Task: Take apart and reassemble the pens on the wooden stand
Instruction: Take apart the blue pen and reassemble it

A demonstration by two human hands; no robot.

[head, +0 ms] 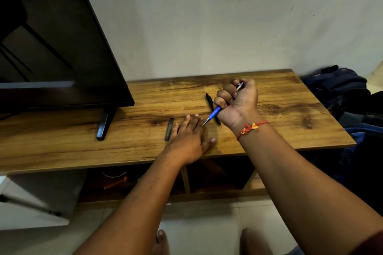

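Hands: right hand (238,97) fisted round blue pen (215,112), tip aimed at left hand (189,134) — flat, empty, on tabletop (279,126). Black piece (169,129) lies beside fingers. Advise: pinch piece, align with tip, seat straight — no forcing.

A dark television (51,37) is propped on a black foot (104,124); a navy backpack (339,87) is slumped by the pale wall (207,16).

Tilted blue pen (215,112) crosses above flat black pen (209,100).
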